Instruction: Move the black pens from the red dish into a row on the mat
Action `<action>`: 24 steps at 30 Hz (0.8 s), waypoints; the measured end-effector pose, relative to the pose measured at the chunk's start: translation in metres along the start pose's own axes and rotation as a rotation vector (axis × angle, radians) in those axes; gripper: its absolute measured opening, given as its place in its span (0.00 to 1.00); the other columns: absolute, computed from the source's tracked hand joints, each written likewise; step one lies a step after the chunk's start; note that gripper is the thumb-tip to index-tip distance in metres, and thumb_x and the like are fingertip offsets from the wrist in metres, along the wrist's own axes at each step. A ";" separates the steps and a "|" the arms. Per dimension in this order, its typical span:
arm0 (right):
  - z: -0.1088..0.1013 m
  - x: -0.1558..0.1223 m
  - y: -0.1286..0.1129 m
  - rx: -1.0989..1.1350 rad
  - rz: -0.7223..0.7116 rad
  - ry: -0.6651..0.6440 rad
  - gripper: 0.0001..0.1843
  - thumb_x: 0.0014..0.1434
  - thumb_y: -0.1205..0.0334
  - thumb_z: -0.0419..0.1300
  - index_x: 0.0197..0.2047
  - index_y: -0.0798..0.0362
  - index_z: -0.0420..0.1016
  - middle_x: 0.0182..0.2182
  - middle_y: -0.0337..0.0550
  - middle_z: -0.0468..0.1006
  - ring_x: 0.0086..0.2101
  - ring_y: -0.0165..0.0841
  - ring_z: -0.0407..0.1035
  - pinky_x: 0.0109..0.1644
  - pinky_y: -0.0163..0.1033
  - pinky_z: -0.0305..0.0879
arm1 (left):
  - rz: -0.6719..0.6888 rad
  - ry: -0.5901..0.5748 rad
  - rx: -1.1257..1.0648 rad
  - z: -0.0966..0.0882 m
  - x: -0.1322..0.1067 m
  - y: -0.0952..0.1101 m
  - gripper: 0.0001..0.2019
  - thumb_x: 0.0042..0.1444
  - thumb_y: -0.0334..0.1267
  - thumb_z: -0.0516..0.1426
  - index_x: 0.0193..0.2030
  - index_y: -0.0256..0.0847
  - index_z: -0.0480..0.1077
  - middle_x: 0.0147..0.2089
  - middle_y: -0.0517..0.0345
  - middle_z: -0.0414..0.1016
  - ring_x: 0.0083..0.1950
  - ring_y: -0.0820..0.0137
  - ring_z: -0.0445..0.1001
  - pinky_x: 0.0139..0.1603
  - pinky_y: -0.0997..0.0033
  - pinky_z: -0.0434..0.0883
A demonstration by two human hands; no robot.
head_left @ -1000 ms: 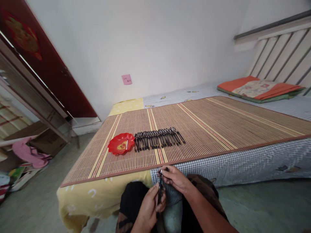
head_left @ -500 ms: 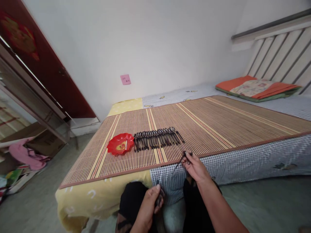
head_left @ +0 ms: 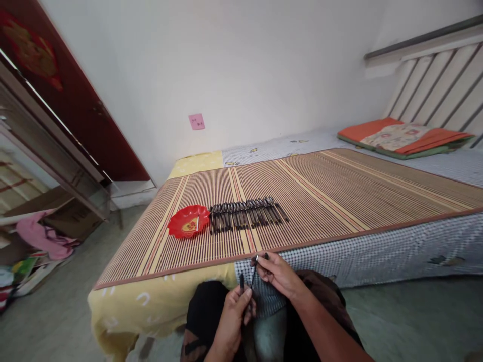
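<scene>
Near the bed's front edge, above my lap, my left hand (head_left: pixel 237 310) is closed around a black pen-like piece (head_left: pixel 242 281) that sticks up past the thumb. My right hand (head_left: pixel 277 274) pinches a thin dark rod (head_left: pixel 254 274) slanting down to my left fingertips. A small black end (head_left: pixel 266 256) and a bright spot show by the right fingers; their exact kind is too small to tell. Further in on the mat lies a row of several dark pen-like sticks (head_left: pixel 247 213) side by side, with thicker, shiny far ends. A red scalloped plate (head_left: pixel 177 232) holding a white stick touches the row's left end.
A striped bamboo mat (head_left: pixel 320 196) covers much of the bed, over a checked and yellow sheet (head_left: pixel 158 296). Folded orange bedding (head_left: pixel 415 137) lies at the far right by the headboard. Boxes and a pink cloth (head_left: pixel 45 239) are at left, near a dark red door (head_left: pixel 94 130).
My right hand has moved left and down, bringing the thin rod to my left hand. My left hand has turned up slightly, and its black piece now shows more. The row looks the same.
</scene>
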State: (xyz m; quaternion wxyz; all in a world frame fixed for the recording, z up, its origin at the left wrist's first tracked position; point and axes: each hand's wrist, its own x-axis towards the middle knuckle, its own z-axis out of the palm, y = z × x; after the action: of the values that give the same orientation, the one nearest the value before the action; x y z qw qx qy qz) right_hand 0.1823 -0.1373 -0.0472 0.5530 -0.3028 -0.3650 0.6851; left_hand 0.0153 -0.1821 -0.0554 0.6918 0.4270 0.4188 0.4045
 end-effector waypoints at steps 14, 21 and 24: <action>0.011 0.002 0.019 -0.181 -0.186 0.203 0.18 0.55 0.46 0.66 0.35 0.53 0.74 0.29 0.38 0.78 0.21 0.24 0.64 0.22 0.31 0.58 | 0.113 0.047 0.068 0.004 0.007 -0.016 0.18 0.56 0.52 0.62 0.37 0.36 0.72 0.25 0.65 0.65 0.25 0.77 0.60 0.26 0.77 0.60; 0.020 -0.003 0.010 -0.235 -0.193 0.150 0.15 0.59 0.48 0.62 0.38 0.52 0.73 0.30 0.40 0.78 0.21 0.26 0.63 0.23 0.33 0.57 | 0.190 0.195 0.169 0.003 0.007 -0.012 0.16 0.51 0.49 0.66 0.35 0.36 0.75 0.28 0.62 0.71 0.29 0.74 0.65 0.30 0.77 0.64; 0.028 -0.009 0.002 -0.482 -0.266 0.235 0.12 0.62 0.52 0.58 0.36 0.52 0.73 0.26 0.37 0.75 0.23 0.29 0.65 0.28 0.35 0.60 | 0.202 0.193 0.215 0.007 0.003 -0.003 0.20 0.54 0.55 0.62 0.37 0.37 0.76 0.32 0.58 0.76 0.36 0.68 0.72 0.38 0.72 0.70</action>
State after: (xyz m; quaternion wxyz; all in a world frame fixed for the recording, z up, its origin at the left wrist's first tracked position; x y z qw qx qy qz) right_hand 0.1603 -0.1509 -0.0337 0.5885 -0.4521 -0.4872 0.4603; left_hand 0.0237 -0.1821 -0.0573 0.5545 0.4975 0.4792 0.4641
